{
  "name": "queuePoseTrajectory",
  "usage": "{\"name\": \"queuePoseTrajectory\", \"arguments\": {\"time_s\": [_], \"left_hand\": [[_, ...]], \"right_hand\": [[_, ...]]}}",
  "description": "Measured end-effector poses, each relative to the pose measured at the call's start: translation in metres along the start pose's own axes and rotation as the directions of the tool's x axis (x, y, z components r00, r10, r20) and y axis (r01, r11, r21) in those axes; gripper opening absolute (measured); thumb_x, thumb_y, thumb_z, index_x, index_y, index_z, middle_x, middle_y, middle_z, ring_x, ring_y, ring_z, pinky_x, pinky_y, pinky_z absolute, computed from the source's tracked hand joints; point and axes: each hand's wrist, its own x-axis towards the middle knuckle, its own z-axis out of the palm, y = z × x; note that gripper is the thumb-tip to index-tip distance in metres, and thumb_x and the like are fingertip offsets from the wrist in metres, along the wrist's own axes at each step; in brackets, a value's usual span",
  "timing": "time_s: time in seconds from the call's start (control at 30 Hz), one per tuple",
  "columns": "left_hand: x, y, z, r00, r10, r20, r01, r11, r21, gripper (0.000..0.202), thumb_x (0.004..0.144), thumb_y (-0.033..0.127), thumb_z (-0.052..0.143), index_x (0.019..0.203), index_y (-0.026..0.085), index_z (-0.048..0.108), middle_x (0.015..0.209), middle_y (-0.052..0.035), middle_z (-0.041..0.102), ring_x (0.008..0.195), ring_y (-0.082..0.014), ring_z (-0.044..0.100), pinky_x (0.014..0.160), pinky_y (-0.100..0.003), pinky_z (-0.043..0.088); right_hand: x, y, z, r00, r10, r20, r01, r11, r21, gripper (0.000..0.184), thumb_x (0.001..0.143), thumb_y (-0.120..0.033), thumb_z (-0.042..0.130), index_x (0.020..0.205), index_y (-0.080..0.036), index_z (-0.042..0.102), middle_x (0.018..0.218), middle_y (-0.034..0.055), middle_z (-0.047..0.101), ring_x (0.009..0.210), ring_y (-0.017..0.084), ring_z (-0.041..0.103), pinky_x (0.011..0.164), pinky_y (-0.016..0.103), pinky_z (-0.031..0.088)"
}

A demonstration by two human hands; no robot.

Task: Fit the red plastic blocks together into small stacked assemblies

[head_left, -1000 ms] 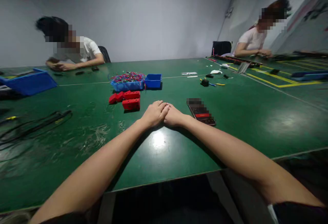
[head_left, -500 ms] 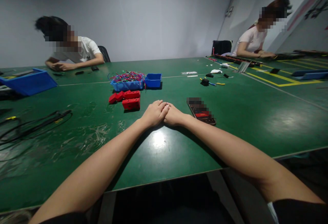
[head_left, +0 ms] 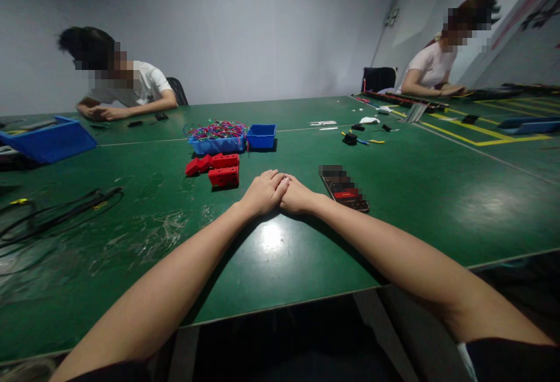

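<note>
My left hand (head_left: 261, 193) and my right hand (head_left: 298, 197) rest on the green table (head_left: 415, 195), clasped together with fingers closed over each other. Nothing shows inside them. Just right of my right hand lies a dark phone (head_left: 344, 189). A little beyond my left hand sit red plastic blocks (head_left: 223, 176), one in front and a longer group (head_left: 213, 163) behind it. Farther back stands a blue tray (head_left: 217, 146) heaped with coloured wires, and a small blue bin (head_left: 261, 137) stands right beside it.
A large blue bin (head_left: 48, 140) and black cables (head_left: 65, 207) lie at the left. Small tools and parts (head_left: 356, 139) lie at the far right. One person (head_left: 131, 87) sits at the back left, another (head_left: 431, 67) at the back right. The table edge (head_left: 280, 307) runs under my forearms.
</note>
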Motion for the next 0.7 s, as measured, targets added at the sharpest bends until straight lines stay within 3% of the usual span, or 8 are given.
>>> {"name": "queuePoseTrajectory", "arguments": {"time_s": [0.7], "left_hand": [[-0.0002,0.0026,-0.0024,1.0,0.0,-0.003,0.001,1.0,0.007,0.051,0.104,0.039,0.027,0.13,0.011,0.061,0.139,-0.0184,0.06,0.133,-0.0273,0.054,0.113,-0.044,0.043]], "right_hand": [[-0.0016,-0.0004,-0.0029,1.0,-0.002,-0.001,0.002,1.0,0.016,0.04,0.087,-0.018,0.051,0.123,-0.014,0.069,0.139,0.017,0.061,0.135,0.032,0.049,0.119,0.054,0.026]]}}
